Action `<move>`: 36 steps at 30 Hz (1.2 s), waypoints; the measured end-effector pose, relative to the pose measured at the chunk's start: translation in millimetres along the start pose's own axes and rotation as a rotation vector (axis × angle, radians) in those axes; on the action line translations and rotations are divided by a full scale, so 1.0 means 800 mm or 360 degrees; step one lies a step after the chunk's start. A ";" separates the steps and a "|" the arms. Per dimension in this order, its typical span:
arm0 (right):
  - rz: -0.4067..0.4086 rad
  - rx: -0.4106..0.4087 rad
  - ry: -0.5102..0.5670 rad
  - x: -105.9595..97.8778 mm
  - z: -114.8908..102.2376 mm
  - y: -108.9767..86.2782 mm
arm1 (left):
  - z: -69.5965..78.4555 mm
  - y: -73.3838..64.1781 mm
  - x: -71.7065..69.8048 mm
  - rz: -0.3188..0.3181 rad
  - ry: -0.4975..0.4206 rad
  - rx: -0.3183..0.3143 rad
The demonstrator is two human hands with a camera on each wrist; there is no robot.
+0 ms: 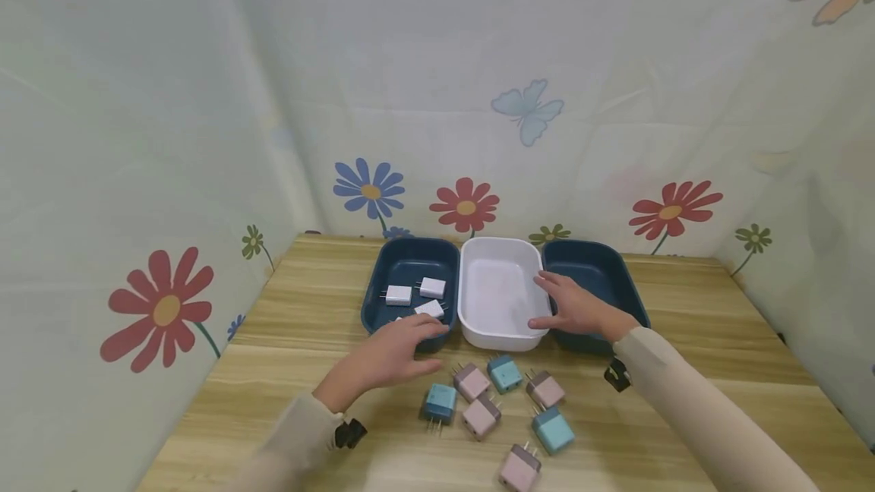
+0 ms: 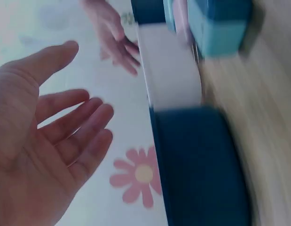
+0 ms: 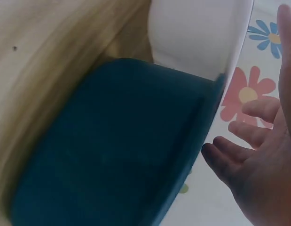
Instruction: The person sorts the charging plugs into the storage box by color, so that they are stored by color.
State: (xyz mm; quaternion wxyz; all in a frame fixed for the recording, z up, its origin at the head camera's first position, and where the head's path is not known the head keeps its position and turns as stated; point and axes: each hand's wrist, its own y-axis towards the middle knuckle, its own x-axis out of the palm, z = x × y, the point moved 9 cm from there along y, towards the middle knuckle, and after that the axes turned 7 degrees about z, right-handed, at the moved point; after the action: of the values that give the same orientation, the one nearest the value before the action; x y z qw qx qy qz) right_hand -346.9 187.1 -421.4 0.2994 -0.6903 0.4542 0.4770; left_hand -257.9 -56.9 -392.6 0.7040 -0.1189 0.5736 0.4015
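Note:
My left hand (image 1: pixel 386 355) hangs over the front edge of the left dark blue tray (image 1: pixel 369 302), fingers loosely extended and palm bare in the left wrist view. Inside that tray lie several white charger plugs (image 1: pixel 432 288), one partly hidden by the fingers. My right hand (image 1: pixel 579 307) hovers where the white tray (image 1: pixel 502 342) meets the right dark blue tray (image 1: pixel 632 287). Its thumb and fingers are spread with nothing between them. In front of the trays, pink charger plugs (image 1: pixel 481 417) and teal charger plugs (image 1: pixel 505 374) are scattered on the table.
The three trays stand side by side at the back of the wooden table (image 1: pixel 287 325). Behind them hangs a flower-printed cloth (image 1: pixel 424 120), which also runs along both sides. One pink plug (image 1: pixel 519 469) lies nearest the front.

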 end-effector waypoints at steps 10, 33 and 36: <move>-0.0030 0.0024 0.0008 0.021 0.026 -0.002 | 0.021 -0.013 0.060 -0.0376 0.0000 0.0130; -0.0040 0.0050 0.0106 0.027 0.030 -0.004 | 0.006 -0.020 0.097 -0.0513 0.0059 0.0096; -0.0031 0.0044 0.0104 0.028 0.031 -0.004 | 0.006 -0.021 0.100 -0.0572 0.0042 0.0053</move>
State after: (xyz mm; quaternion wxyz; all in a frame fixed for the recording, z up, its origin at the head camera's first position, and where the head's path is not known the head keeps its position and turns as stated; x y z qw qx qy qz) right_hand -350.7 201.9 -451.9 0.2985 -0.7058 0.4633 0.4450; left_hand -241.5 -30.5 -468.4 0.7588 -0.2131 0.5588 0.2579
